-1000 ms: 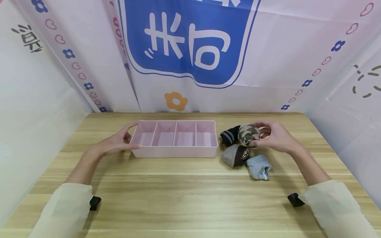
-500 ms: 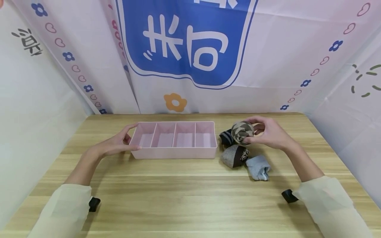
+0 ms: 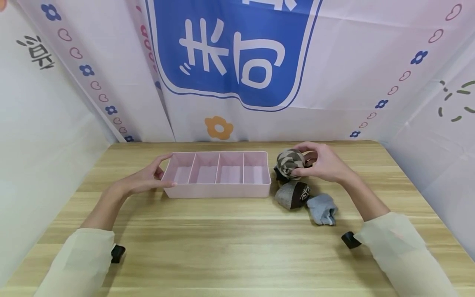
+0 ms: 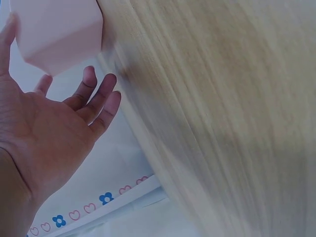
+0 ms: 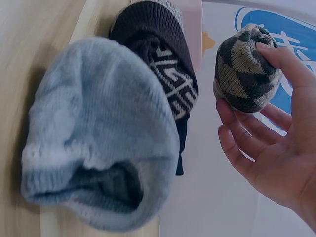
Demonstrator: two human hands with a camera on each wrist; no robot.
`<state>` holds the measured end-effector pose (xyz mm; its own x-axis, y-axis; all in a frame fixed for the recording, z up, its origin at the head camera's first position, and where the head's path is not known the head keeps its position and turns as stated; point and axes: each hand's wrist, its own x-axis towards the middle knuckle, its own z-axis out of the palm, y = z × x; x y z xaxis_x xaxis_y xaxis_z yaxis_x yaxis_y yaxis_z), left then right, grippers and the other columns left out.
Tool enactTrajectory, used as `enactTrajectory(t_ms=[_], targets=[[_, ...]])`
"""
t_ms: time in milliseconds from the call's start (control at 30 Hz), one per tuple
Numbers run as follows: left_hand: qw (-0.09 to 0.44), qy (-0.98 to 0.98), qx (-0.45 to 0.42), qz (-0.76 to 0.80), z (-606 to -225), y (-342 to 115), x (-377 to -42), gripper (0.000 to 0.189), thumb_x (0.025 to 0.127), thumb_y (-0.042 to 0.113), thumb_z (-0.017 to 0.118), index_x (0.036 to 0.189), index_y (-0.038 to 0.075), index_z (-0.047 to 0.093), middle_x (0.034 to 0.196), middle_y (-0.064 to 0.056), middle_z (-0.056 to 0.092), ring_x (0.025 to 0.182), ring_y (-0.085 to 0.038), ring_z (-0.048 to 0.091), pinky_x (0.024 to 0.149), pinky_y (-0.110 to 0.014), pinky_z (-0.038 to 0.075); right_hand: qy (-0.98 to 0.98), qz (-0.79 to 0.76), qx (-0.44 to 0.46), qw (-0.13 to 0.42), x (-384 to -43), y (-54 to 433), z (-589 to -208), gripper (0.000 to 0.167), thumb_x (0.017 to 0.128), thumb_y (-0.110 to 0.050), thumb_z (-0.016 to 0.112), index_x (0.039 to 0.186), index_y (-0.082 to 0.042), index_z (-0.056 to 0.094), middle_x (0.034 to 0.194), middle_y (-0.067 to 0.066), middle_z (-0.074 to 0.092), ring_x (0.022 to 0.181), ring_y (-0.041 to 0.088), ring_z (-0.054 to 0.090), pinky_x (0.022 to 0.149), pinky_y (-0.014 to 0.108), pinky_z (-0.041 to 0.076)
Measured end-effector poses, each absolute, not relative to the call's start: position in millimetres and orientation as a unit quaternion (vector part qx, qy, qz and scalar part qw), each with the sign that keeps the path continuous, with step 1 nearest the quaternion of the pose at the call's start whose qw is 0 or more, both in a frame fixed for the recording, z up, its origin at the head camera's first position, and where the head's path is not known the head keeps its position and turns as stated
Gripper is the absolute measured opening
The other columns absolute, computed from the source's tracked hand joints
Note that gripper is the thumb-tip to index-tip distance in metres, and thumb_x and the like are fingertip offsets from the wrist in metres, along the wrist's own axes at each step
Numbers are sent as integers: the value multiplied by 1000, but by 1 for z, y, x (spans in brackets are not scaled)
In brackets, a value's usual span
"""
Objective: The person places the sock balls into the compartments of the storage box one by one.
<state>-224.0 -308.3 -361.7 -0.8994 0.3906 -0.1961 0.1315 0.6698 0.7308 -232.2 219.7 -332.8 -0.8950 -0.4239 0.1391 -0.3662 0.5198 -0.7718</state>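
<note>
My right hand pinches a rolled camouflage-patterned sock between thumb and fingers, lifted above the table in the right wrist view. Below it a black sock is mostly hidden. My left hand holds the left end of a pink divided box, thumb at the front corner and index finger at the back one. In the left wrist view its other fingers stay off the box. A grey and dark brown rolled sock and a light blue one lie right of the box.
Thin dividers split the pink box into several compartments with nothing in them. Under everything is a wood-grain table. A printed white cloth hangs at its back edge, with more cloth along both sides.
My right hand has raised the camouflage sock and carried it left, over the black sock, toward the box. The left hand and the box keep their place.
</note>
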Motion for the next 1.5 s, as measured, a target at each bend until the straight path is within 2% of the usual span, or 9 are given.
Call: enactTrajectory(t_ms=[267, 467, 700, 800, 1200, 1500], targets=[[166, 901, 143, 376, -364, -309, -225, 103, 92, 31, 75, 166, 11, 7, 106, -16, 52, 95, -25, 51, 79, -36, 45, 874, -417, -248, 24, -239, 206, -334, 63, 78, -17, 91, 133, -3, 65, 125, 17, 67, 96, 27, 70, 85, 41, 56], [168, 905, 140, 366, -361, -307, -227, 105, 91, 32, 77, 166, 10, 7, 109, -17, 52, 99, -26, 52, 81, -37, 44, 872, -416, -257, 23, -240, 197, -334, 63, 77, -18, 91, 133, -4, 65, 124, 17, 67, 95, 26, 70, 85, 45, 57], [170, 904, 139, 366, -359, -306, -227, 104, 90, 31, 77, 166, 10, 8, 109, -17, 52, 99, -27, 51, 81, -37, 44, 867, -413, -279, 19, -240, 183, -331, 62, 75, -20, 91, 131, -4, 66, 120, 15, 69, 91, 24, 70, 79, 36, 58], [173, 902, 138, 370, -360, -306, -226, 105, 90, 31, 77, 166, 11, 8, 109, -17, 53, 99, -27, 52, 81, -36, 45, 862, -416, -289, 21, -241, 177, -331, 63, 75, -20, 91, 130, -3, 66, 118, 15, 70, 91, 24, 69, 78, 37, 58], [174, 901, 137, 374, -361, -306, -226, 104, 91, 30, 77, 166, 11, 8, 108, -17, 55, 97, -26, 52, 82, -37, 45, 847, -431, -308, 43, -241, 150, -328, 64, 75, -19, 91, 131, -2, 65, 117, 14, 69, 93, 26, 68, 83, 50, 57], [176, 899, 139, 377, -360, -307, -226, 104, 91, 29, 77, 166, 11, 8, 108, -17, 55, 97, -26, 52, 81, -36, 45, 847, -415, -328, 56, -244, 131, -328, 62, 74, -25, 91, 128, -8, 67, 116, 10, 68, 94, 22, 67, 80, 41, 56]])
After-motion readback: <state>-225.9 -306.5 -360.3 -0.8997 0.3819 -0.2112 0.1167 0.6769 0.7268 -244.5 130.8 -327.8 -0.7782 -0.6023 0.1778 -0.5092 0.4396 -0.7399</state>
